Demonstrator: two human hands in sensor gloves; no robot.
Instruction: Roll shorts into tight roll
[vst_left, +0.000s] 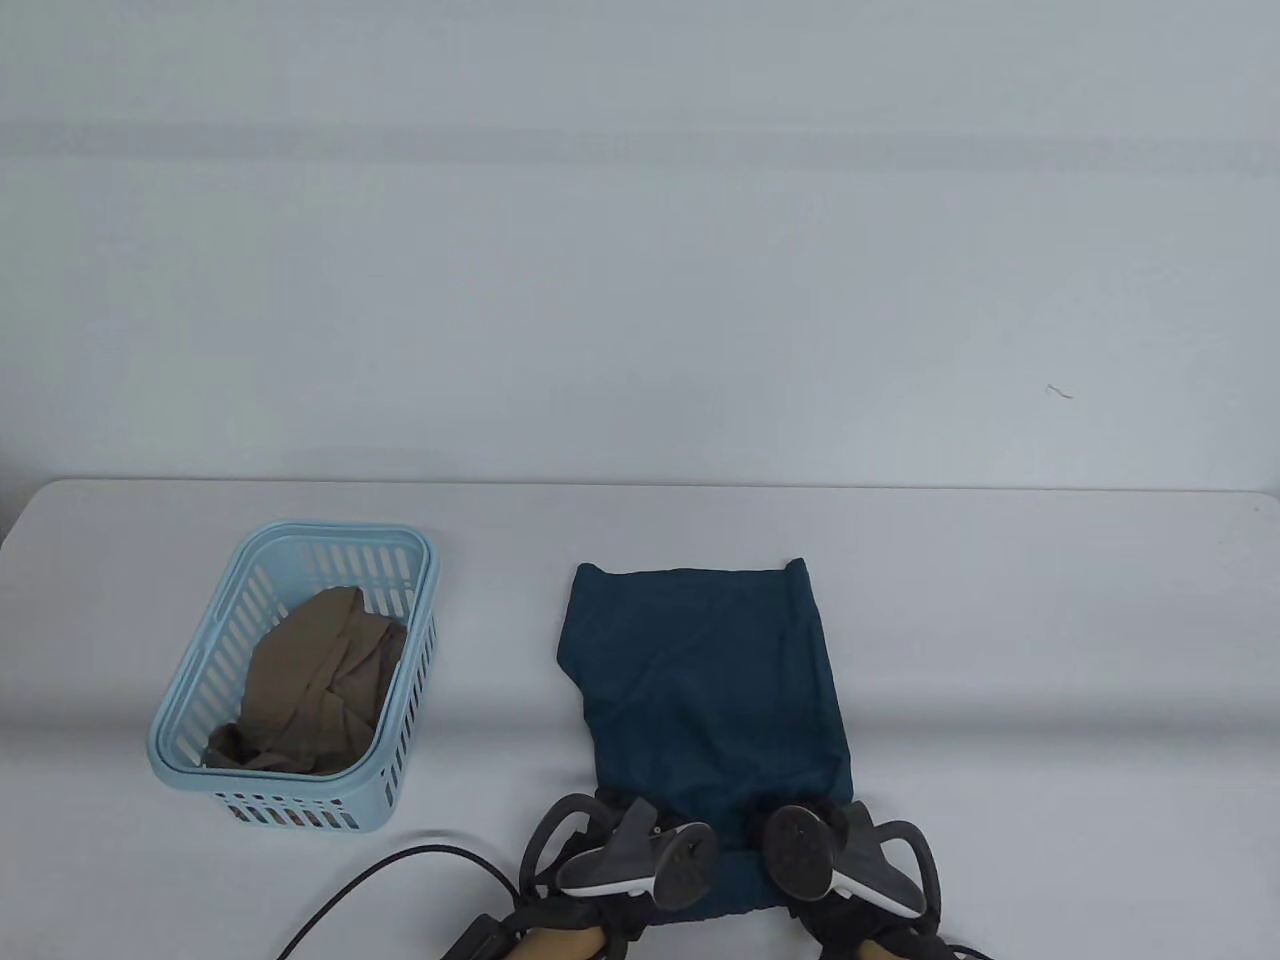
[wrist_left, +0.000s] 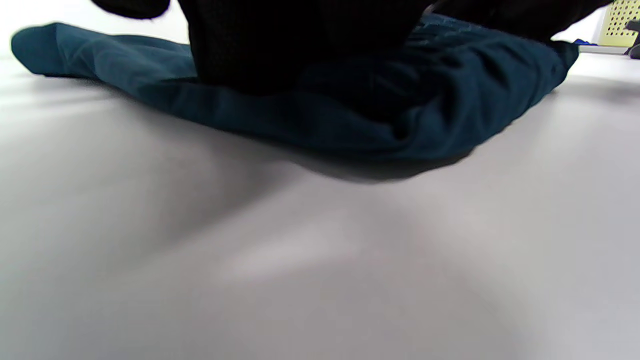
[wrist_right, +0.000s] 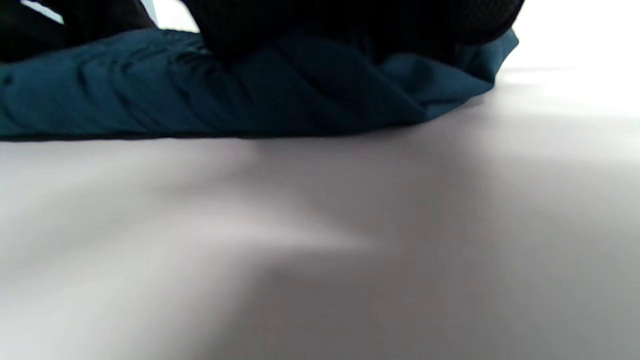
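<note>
The dark teal shorts (vst_left: 710, 680) lie folded into a long strip on the white table, running away from me. My left hand (vst_left: 622, 822) and right hand (vst_left: 815, 825) sit side by side on the strip's near end, with the trackers covering most of the fingers. In the left wrist view my gloved fingers (wrist_left: 300, 45) press down on the bunched near edge of the shorts (wrist_left: 450, 100). In the right wrist view my fingers (wrist_right: 350, 20) lie on the same raised fold of the shorts (wrist_right: 150, 100). Both hands hold that edge.
A light blue slotted basket (vst_left: 335, 532) stands to the left, holding a crumpled brown garment (vst_left: 320, 680). A black cable (vst_left: 380, 880) curves along the table's near edge left of my hands. The table's far edge meets a pale wall.
</note>
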